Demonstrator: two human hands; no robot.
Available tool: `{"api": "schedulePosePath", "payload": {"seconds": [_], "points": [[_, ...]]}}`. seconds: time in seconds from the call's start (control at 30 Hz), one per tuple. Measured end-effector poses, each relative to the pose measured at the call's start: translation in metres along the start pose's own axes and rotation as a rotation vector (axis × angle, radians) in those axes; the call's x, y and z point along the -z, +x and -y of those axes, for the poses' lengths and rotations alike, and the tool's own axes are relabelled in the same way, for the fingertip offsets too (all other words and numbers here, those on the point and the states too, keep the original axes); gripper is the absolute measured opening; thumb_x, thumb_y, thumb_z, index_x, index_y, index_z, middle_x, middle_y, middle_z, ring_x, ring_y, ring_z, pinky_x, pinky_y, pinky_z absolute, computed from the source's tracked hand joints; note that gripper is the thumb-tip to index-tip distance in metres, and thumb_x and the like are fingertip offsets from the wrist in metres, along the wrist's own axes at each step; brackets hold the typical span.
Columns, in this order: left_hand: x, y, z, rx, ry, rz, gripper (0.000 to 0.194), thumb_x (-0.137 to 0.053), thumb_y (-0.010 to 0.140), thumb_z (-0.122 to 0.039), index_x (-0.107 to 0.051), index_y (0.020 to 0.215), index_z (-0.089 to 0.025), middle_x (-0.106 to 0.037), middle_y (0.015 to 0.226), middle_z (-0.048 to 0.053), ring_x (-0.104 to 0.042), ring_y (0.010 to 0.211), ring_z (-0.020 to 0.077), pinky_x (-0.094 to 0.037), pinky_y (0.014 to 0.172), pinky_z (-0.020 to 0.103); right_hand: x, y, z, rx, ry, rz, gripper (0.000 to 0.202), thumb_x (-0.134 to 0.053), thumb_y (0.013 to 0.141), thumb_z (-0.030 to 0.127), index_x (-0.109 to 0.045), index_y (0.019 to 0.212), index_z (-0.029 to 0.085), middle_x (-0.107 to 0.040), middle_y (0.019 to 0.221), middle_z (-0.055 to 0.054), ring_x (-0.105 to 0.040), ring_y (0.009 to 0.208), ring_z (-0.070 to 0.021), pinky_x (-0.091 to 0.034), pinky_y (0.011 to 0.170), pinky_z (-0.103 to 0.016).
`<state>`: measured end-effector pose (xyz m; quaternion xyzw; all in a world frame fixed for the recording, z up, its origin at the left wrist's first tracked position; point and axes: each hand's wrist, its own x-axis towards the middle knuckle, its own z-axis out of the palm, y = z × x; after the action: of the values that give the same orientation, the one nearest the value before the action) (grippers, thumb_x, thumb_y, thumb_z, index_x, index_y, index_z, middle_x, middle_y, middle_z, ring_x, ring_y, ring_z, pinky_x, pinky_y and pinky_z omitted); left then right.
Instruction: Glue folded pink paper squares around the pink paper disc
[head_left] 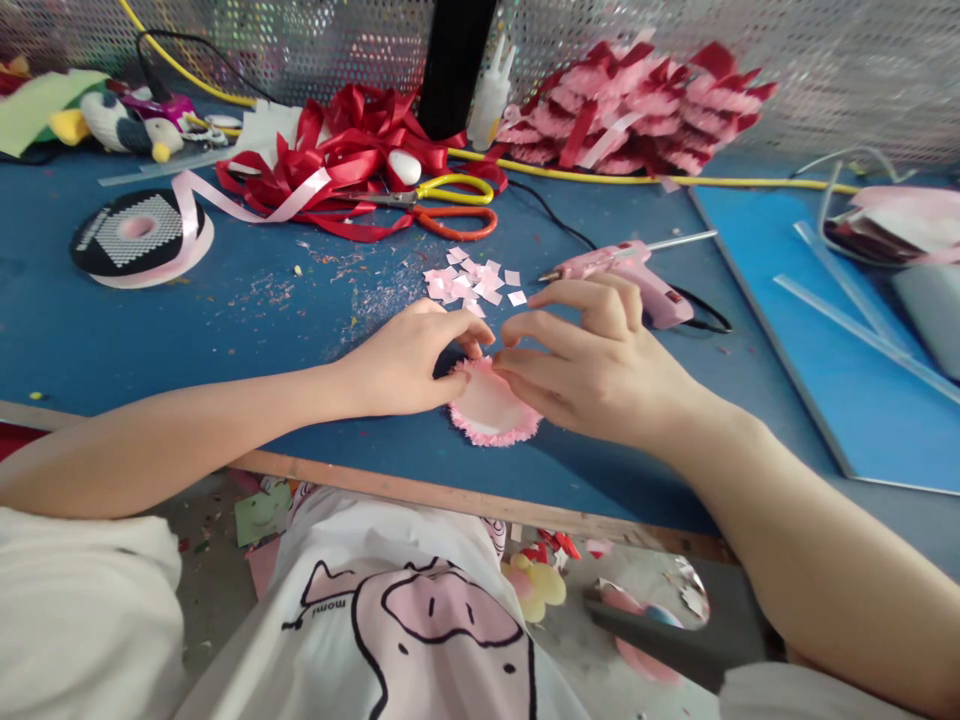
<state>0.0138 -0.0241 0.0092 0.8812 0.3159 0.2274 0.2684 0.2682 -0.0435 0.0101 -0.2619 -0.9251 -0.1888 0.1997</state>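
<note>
A person works at a blue table [247,340], a pink-fringed disc [489,408] lying near its front edge; the left hand [409,360] sets its thumb on the fringe, thumb and fingers parted; the right hand [604,370] brings bent fingertips to the opposite rim, though whether they clamp it cannot be told. Beyond lie small pink squares [466,281]; a pink glue gun [634,272] rests just right of them.
</note>
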Motion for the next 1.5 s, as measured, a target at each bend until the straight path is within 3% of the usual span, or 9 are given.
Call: {"api": "schedulePosePath", "payload": {"seconds": [0.2, 0.4, 0.67, 0.83, 0.93, 1.07, 1.23, 1.4, 1.5], "points": [[0.000, 0.000, 0.001, 0.001, 0.001, 0.008, 0.034, -0.064, 0.088, -0.006, -0.068, 0.119, -0.020, -0.084, 0.117, 0.004, -0.075, 0.113, 0.0216, -0.052, 0.111, 0.043, 0.001, 0.000, 0.001, 0.002, 0.002, -0.025, 0.012, -0.066, 0.104, 0.025, -0.069, 0.094, 0.031, -0.079, 0.118, 0.001, -0.065, 0.127, -0.0290, -0.047, 0.108, -0.054], [0.000, 0.000, 0.003, 0.016, 0.024, 0.012, 0.038, -0.065, 0.087, -0.008, -0.069, 0.123, -0.019, -0.084, 0.116, 0.003, -0.072, 0.115, 0.0244, -0.053, 0.107, 0.043, 0.009, 0.001, -0.001, -0.050, 0.064, 0.060, 0.014, -0.065, 0.105, 0.027, -0.071, 0.094, 0.032, -0.081, 0.116, 0.000, -0.066, 0.131, -0.0310, -0.046, 0.109, -0.058], [0.001, 0.000, 0.001, -0.001, -0.001, 0.020, 0.038, -0.065, 0.086, -0.005, -0.067, 0.122, -0.018, -0.084, 0.116, 0.005, -0.075, 0.114, 0.0224, -0.052, 0.113, 0.044, 0.007, 0.000, -0.007, 0.113, -0.023, -0.122, 0.009, -0.072, 0.099, 0.021, -0.072, 0.096, 0.030, -0.082, 0.110, 0.000, -0.066, 0.123, -0.0300, -0.048, 0.103, -0.054], [0.001, 0.001, 0.001, -0.002, 0.000, 0.021, 0.037, -0.064, 0.086, -0.005, -0.066, 0.121, -0.018, -0.084, 0.119, 0.006, -0.075, 0.115, 0.0223, -0.052, 0.113, 0.044, 0.007, -0.001, -0.008, 0.069, 0.046, -0.047, 0.011, -0.066, 0.102, 0.026, -0.074, 0.101, 0.034, -0.081, 0.116, 0.000, -0.064, 0.126, -0.0303, -0.045, 0.106, -0.055], [0.001, 0.001, 0.002, 0.002, 0.001, 0.023, 0.037, -0.066, 0.086, -0.006, -0.066, 0.121, -0.020, -0.084, 0.120, 0.005, -0.075, 0.117, 0.0228, -0.052, 0.112, 0.044, 0.005, -0.002, -0.008, 0.122, 0.041, -0.100, 0.008, -0.068, 0.101, 0.025, -0.073, 0.105, 0.031, -0.080, 0.120, -0.001, -0.062, 0.126, -0.0292, -0.045, 0.105, -0.052], [0.001, 0.000, 0.002, 0.004, -0.007, 0.013, 0.033, -0.066, 0.089, -0.008, -0.066, 0.120, -0.019, -0.084, 0.114, 0.004, -0.075, 0.112, 0.0215, -0.052, 0.112, 0.044, 0.003, 0.001, -0.011, 0.089, -0.014, -0.184, 0.016, -0.076, 0.097, 0.022, -0.070, 0.110, 0.027, -0.082, 0.111, -0.002, -0.062, 0.119, -0.0273, -0.046, 0.100, -0.048], [0.001, 0.000, 0.002, 0.019, 0.000, 0.000, 0.031, -0.067, 0.091, -0.010, -0.068, 0.121, -0.017, -0.083, 0.105, 0.003, -0.073, 0.107, 0.0208, -0.052, 0.111, 0.043, 0.004, 0.000, -0.018, 0.018, 0.036, -0.149, 0.014, -0.076, 0.099, 0.021, -0.066, 0.103, 0.029, -0.081, 0.101, 0.000, -0.064, 0.115, -0.0265, -0.046, 0.095, -0.047], [0.007, 0.002, 0.001, 0.101, 0.037, -0.098, 0.021, -0.059, 0.099, -0.016, -0.072, 0.116, -0.020, -0.083, 0.109, 0.004, -0.072, 0.110, 0.0209, -0.052, 0.108, 0.040, 0.006, -0.003, -0.029, -0.021, 0.199, -0.107, 0.028, -0.076, 0.101, 0.037, -0.058, 0.083, 0.026, -0.075, 0.085, -0.002, -0.067, 0.102, -0.0242, -0.050, 0.089, -0.044], [0.013, 0.005, 0.007, 0.171, 0.092, -0.200, 0.024, -0.053, 0.102, -0.017, -0.073, 0.115, -0.020, -0.082, 0.117, 0.005, -0.071, 0.114, 0.0219, -0.050, 0.112, 0.042, 0.008, -0.004, -0.032, -0.017, 0.337, -0.027, 0.027, -0.064, 0.107, 0.047, -0.064, 0.089, 0.026, -0.076, 0.085, -0.004, -0.069, 0.092, -0.0228, -0.054, 0.089, -0.043]]}}
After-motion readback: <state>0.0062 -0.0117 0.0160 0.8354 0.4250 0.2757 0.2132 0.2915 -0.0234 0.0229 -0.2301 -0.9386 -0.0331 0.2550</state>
